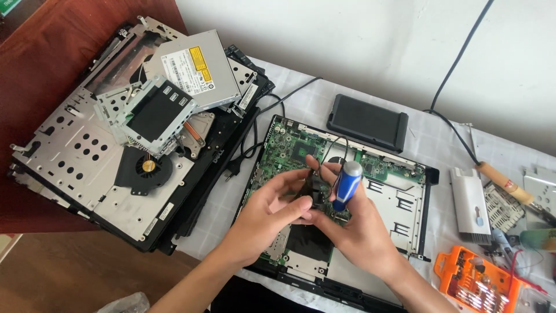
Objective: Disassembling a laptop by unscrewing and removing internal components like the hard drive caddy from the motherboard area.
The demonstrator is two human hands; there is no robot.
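Over the green circuit board (288,152), the right hand (353,223) grips the blue-handled screwdriver (347,185) upright while the left hand (271,208) pinches a small dark part (318,191) just left of its shaft.

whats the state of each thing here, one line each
laptop base: opened, green board exposed
screwdriver: upright, gripped in right hand
small black part: pinched by left hand fingers
bit case: open
stacked laptop: stripped, fan showing
disc drive: removed, lying on stack

The screwdriver (347,184) tip is concealed behind the fingers (301,203). The small dark part (319,191) held there is largely covered. The orange bit case (475,281) is cut off at the lower right frame edge.
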